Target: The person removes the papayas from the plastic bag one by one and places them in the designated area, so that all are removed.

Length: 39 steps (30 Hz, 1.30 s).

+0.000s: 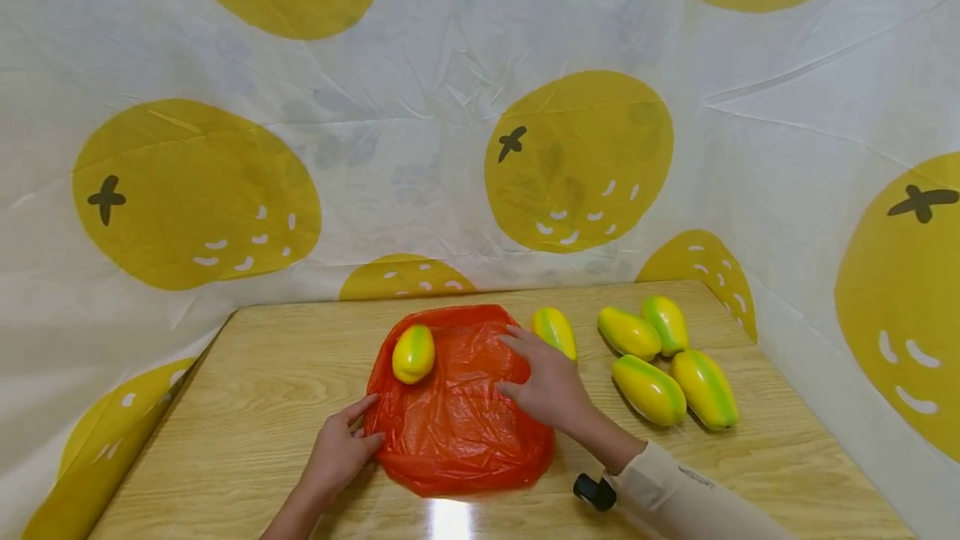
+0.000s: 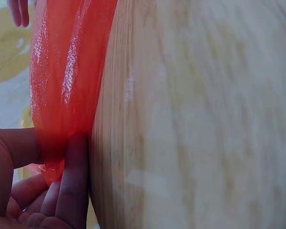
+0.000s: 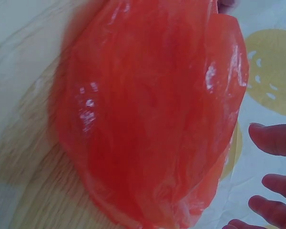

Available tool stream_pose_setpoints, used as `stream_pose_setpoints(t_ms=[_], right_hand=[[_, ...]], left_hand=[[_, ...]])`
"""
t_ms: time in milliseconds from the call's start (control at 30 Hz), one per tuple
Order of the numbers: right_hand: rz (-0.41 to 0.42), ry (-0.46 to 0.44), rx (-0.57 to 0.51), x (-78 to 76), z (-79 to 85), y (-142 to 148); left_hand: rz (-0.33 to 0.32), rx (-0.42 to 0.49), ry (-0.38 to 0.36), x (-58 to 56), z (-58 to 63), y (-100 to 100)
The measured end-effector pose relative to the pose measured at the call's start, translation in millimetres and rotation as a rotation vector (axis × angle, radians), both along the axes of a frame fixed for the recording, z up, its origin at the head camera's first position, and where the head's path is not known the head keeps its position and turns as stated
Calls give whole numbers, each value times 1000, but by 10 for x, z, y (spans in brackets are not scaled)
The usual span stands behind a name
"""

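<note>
A red plastic bag [image 1: 457, 407] lies spread on the wooden table with its mouth up. One yellow papaya with a green stripe [image 1: 413, 354] rests in the bag's far left part. At the bag's left edge, my left hand [image 1: 341, 448] holds the plastic between thumb and fingers [image 2: 72, 186]. My right hand [image 1: 551, 382] hovers over the bag's right side, fingers spread and nothing in them. In the right wrist view its fingertips [image 3: 271, 210] stand apart from the bag. Just behind this hand lies another papaya [image 1: 553, 330], partly covered by it.
Several more papayas [image 1: 648, 390] sit in a group on the right of the table [image 1: 285, 373]. A black device [image 1: 595, 492] is at the right wrist, by the beige sleeve [image 1: 675, 490]. A white sheet with printed yellow fruit [image 1: 420, 165] hangs behind and along the sides.
</note>
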State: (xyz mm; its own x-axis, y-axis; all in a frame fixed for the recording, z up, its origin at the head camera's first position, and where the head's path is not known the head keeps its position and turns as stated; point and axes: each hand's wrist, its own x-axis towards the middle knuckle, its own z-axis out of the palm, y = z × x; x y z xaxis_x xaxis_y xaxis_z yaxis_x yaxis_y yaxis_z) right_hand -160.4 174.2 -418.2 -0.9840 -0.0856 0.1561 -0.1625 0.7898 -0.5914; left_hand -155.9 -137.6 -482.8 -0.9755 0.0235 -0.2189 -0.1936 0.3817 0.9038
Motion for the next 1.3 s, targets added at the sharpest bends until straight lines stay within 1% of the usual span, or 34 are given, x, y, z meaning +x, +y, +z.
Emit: stream_pose_setpoints(t_ms=[200,333,400,567,833,967,1100,1300], right_hand=[[27,-14,-18,-64,7,-78],[43,-16,-55,-102,29,-138],[53,-9,-71,-116,46,-173],[75,-28,-111,-152,88,-266],[100,-45,-132,-247,104,-433],[104,-88,-182,-299,131,-533],[107,-132,-209,-337,146,-633],[79,-194,-248,-396,149,-755]], left_hand=[[4,-17,9,-7,-12,-1],[3,-26,18,-13,-19,-1],[4,-24,16,-13,-18,0],[4,-14,9,-15,-25,0],[7,-26,3,-16,-10,-3],[9,-27,9,-11,-5,-8],[7,-25,6,-4,-3,-15],[0,-58,13,-6,4,-10]])
